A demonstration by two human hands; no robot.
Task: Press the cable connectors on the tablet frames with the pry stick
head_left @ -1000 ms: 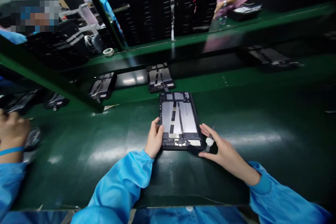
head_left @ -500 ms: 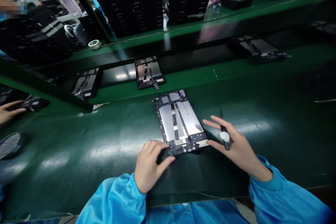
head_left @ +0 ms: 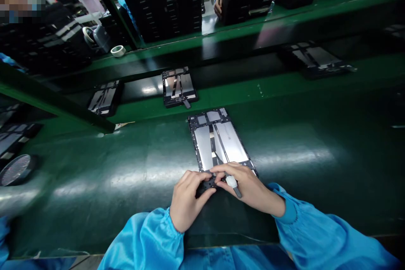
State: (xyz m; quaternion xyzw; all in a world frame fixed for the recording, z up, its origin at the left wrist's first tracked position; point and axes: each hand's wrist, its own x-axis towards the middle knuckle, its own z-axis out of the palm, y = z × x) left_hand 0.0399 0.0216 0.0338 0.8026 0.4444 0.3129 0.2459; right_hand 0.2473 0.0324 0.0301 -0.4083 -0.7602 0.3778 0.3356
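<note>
Left hand [head_left: 186,200] pinches the near edge of the tablet [head_left: 221,143]. Right hand [head_left: 251,187], fingertip to fingertip with it, grips a tool [head_left: 232,183] at that edge. The tablet stretches away from both hands on the green mat [head_left: 300,156].

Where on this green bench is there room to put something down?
The widest bare patch lies right of the open tablet, between the conveyor and the bench's near edge. A second lies left of it, up to the round mesh disc. The tablet's near end is crowded: the left hand grips it and the right hand holds a white-tipped tool.
</note>
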